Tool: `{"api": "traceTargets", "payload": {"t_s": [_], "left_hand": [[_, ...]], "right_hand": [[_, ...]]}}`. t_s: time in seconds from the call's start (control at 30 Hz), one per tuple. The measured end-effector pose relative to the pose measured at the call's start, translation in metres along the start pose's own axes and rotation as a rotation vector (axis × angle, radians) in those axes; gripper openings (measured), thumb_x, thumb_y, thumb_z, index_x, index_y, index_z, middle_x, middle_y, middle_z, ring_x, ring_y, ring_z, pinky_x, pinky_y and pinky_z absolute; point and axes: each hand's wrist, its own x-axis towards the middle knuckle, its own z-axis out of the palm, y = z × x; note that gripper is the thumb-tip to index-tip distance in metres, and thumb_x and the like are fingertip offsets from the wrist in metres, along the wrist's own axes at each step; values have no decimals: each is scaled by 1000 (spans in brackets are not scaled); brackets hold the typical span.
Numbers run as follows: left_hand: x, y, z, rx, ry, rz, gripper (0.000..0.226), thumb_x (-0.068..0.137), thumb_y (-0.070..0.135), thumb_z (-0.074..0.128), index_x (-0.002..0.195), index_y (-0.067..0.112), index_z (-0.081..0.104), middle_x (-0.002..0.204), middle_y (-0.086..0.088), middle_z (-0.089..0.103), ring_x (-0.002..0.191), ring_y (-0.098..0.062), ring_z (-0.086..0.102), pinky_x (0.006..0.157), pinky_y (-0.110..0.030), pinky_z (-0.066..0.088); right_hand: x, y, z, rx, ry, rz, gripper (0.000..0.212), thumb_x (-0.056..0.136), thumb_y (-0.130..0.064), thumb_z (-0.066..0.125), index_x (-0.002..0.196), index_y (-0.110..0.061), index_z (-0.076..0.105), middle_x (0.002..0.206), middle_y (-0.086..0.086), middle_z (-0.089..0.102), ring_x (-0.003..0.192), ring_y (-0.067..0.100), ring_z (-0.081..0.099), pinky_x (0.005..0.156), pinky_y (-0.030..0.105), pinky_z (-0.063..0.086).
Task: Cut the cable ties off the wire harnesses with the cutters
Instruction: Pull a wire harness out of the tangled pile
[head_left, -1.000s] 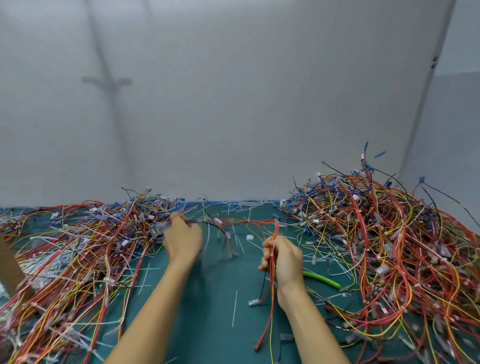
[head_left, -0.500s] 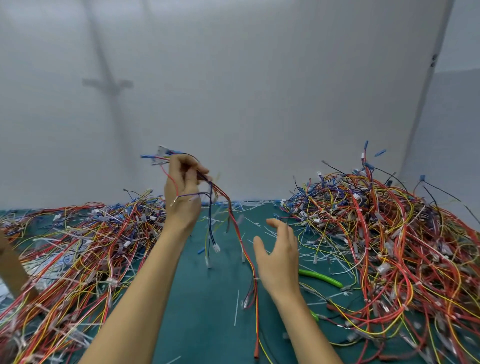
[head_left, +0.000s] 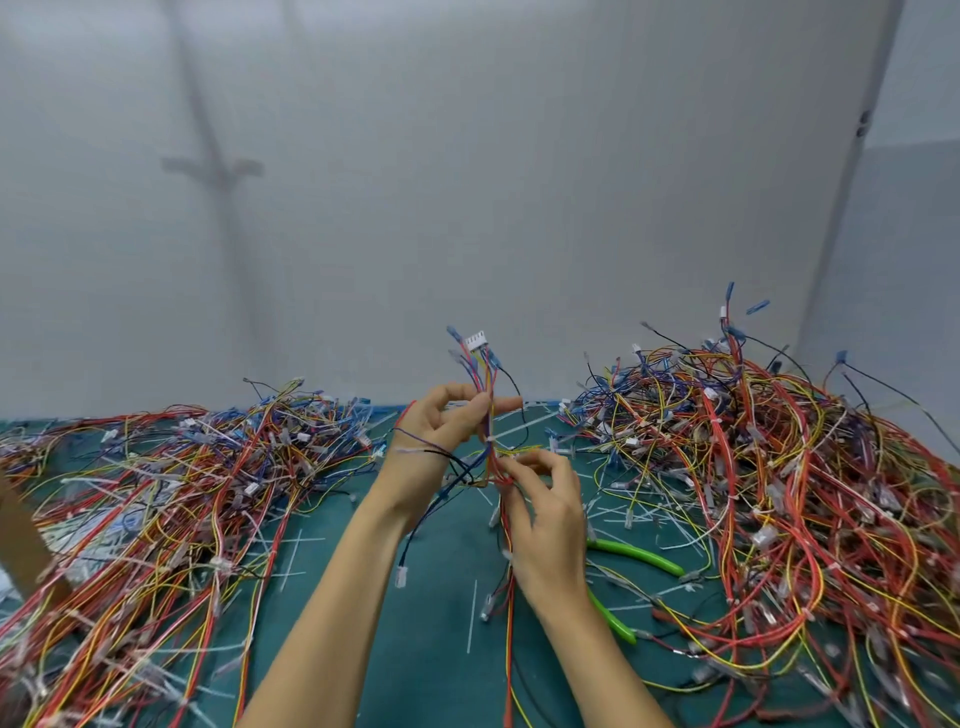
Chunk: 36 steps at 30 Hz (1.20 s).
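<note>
Both pinch one harness: left hand above, right hand below. Wires over left wrist may snag reaching cutters beside right hand.

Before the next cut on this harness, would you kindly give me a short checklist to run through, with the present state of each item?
1. Harness held steady: ok. The left hand pinches the harness below its white connector.
2. A hand free for the tool: not ok. The right hand grips the same wires lower down.
3. Cutters at hand: ok. The cutters lie on the mat beside the right forearm.
4. Cable tie located: cannot tell. A white band between the hands is too small to judge.
5. Stray wires clear: not ok. Loose wires drape over the left wrist.
</note>
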Motion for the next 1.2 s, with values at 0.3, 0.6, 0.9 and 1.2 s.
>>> {"api": "traceTargets", "payload": {"t_s": [0.3, 0.6, 0.9, 1.2], "left_hand": [[-6, -3, 8, -49, 140, 72, 22, 94, 26, 55, 108, 15, 69, 87, 0, 76, 93, -7, 69, 82, -13, 47], [-6, -11, 10, -87, 157, 34, 30, 102, 18, 46, 125, 31, 61, 75, 5, 65, 73, -3, 57, 68, -14, 47], [-8, -18, 11, 56, 524, 43, 26, 97, 14, 57, 85, 31, 73, 74, 2, 66, 62, -5, 51, 67, -26, 44], [-19, -30, 11, 133, 546, -103, 34, 96, 20, 54, 64, 21, 66, 71, 2, 60, 65, -14, 49, 66, -32, 44]], "right_hand": [[2, 0, -5, 18, 55, -56, 32, 92, -43, 56, 80, -17, 73, 74, -9, 66, 73, 15, 54, 65, 26, 40], [-3, -2, -1, 15, -72, -54, 43, 92, -51, 49, 75, -18, 71, 66, -7, 64, 76, 21, 50, 67, 34, 42], [5, -10, -5, 203, -11, 211, 14, 87, -41, 69, 75, -38, 76, 55, -5, 64, 53, 13, 61, 57, 39, 51], [15, -21, -14, 598, -44, 444, 22, 91, -21, 65, 74, -17, 77, 67, 1, 73, 61, 7, 62, 61, 19, 50]]}}
